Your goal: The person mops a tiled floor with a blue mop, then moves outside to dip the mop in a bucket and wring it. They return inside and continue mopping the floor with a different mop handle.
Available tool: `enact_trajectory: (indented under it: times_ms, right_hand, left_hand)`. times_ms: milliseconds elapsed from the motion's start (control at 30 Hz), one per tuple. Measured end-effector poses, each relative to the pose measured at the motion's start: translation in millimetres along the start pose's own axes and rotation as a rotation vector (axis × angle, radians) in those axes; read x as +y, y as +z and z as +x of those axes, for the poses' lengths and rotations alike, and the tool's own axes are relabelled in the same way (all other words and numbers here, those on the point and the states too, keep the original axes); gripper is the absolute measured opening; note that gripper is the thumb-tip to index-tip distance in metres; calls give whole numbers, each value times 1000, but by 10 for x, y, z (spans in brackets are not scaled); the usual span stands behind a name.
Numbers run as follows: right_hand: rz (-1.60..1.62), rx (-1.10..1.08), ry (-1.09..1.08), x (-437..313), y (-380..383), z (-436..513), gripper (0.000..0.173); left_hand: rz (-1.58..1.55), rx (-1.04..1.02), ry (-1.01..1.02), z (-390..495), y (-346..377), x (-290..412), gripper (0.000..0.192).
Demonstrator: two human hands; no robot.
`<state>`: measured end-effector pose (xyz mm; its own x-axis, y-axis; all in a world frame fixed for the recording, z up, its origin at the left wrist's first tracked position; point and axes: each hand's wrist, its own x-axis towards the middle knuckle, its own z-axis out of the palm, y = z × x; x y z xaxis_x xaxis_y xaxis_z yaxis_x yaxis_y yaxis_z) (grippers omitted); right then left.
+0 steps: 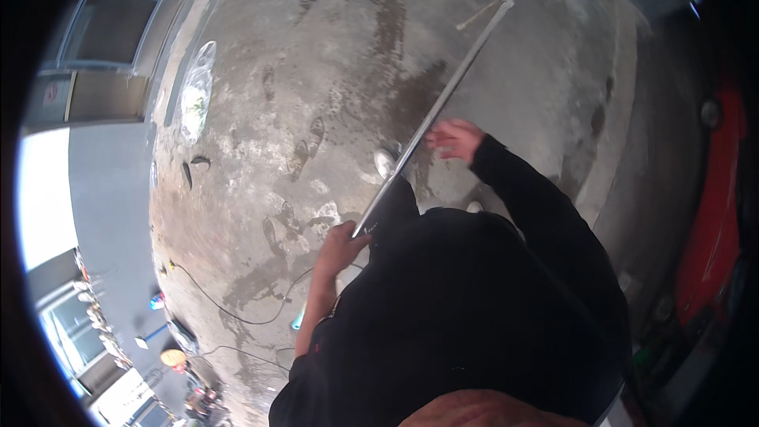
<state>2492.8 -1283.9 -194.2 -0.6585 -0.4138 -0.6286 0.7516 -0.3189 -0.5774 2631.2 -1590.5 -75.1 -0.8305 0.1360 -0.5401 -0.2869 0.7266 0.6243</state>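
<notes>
A long metal pole [445, 98] runs slantwise from my body up to a thin crosspiece [483, 10] lying at the floor's far upper right; together they look like a floor squeegee or a mop frame. My left hand [344, 242] is closed around the pole's near end, beside my dark trousers. Beside the middle of the pole, on its right, is my right hand [453, 139], fingers spread and slightly blurred; it does not grip the pole. A pale shoe [385, 163] shows under the pole.
The concrete floor [332, 89] has damp patches and shoe prints. At the left lie a clear plastic bag [197, 95] and small dark pieces [188, 175]. A cable [249, 321] curves across the floor at lower left. A red vehicle [711, 219] stands at the right.
</notes>
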Motion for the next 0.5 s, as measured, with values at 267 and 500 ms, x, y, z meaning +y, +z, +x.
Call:
enact_trajectory:
  times_ms: [267, 500]
  right_hand:
    - [-2143, 490, 645, -97, -1759, -793, 22]
    - [-1335, 499, 862, 504, -1682, -1001, 23]
  left_hand:
    - [-15, 259, -162, 1056, -782, -299, 42]
    - [-289, 336, -382, 2023, -1588, -623, 39]
